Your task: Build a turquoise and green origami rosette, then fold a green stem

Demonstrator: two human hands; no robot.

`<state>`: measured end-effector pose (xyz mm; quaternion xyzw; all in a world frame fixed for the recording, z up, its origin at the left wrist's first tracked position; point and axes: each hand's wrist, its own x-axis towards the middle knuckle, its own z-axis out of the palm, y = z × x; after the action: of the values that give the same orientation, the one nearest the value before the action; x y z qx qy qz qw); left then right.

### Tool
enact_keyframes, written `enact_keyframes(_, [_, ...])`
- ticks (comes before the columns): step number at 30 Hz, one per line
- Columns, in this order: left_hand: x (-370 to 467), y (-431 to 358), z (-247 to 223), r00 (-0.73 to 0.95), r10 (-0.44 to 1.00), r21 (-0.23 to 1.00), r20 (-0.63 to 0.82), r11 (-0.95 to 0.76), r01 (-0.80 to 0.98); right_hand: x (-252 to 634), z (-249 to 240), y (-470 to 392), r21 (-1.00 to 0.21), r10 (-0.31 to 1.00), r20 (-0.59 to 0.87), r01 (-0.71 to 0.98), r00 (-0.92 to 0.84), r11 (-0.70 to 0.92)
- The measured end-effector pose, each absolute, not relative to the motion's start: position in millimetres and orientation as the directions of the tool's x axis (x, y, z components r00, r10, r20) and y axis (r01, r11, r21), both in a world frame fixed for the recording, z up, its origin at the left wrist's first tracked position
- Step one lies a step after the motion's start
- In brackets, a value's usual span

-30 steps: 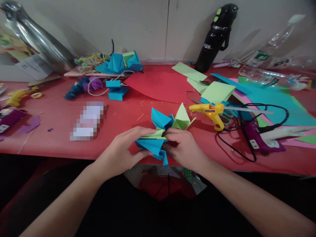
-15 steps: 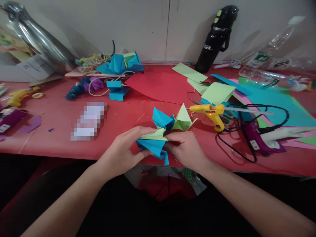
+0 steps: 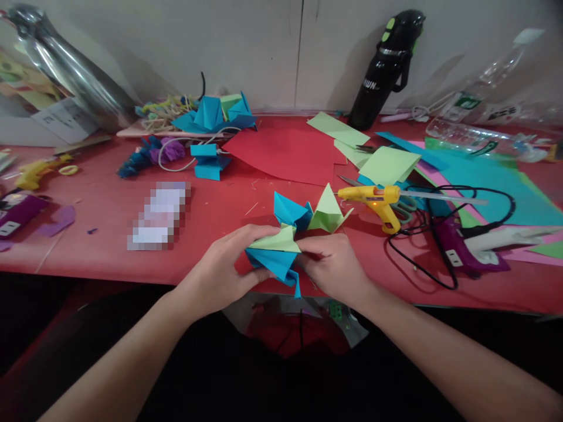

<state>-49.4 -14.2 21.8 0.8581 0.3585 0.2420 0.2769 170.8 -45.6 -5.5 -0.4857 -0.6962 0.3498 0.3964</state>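
Observation:
A folded blue and light green paper piece point(image 3: 275, 261) is held between my hands near the table's front edge. My left hand point(image 3: 224, 266) pinches its left side, fingers over the green layer and thumb below the blue one. At the right end, my right hand point(image 3: 332, 264) closes its fingers on the paper; its fingertips are partly hidden. Just beyond my fingers stand a pointed blue fold point(image 3: 290, 211) and a pointed green fold point(image 3: 328, 211). Whether these join the held piece is unclear.
A yellow glue gun point(image 3: 376, 202) lies right of the folds, beside scissors point(image 3: 402, 208) and a purple power strip point(image 3: 470, 252) with black cable. Red paper point(image 3: 285, 152), a black bottle point(image 3: 380, 76) and blue origami point(image 3: 213, 114) are behind. A blurred-out flat item point(image 3: 160, 217) lies left.
The held paper has shifted and tilted slightly, with its lower blue tip a little lower. Both hands keep their grip in nearly the same place.

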Motion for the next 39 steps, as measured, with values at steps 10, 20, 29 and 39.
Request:
enact_keyframes(10, [-51, -12, 24, 0.591, 0.772, 0.677, 0.233, -0.565, 0.471, 173, -3, -42, -0.896, 0.940, 0.201, 0.337, -0.277, 0.291])
enact_keyframes(20, [-51, -12, 25, 0.644, 0.710, 0.621, 0.283, -0.648, 0.441, 174, -16, -41, -0.834, 0.960, 0.241, 0.474, -0.145, 0.281])
enact_keyframes(29, [-57, -9, 28, 0.634, 0.679, 0.436, 0.370, -0.729, 0.527, 175, -16, -35, -0.815, 0.959, 0.281, 0.518, -0.036, 0.259])
enact_keyframes(39, [-68, 2, 23, 0.571, 0.715, 0.314, 0.402, -0.694, 0.648, 176, -6, -39, -0.912, 0.923, 0.194, 0.286, -0.332, 0.295])
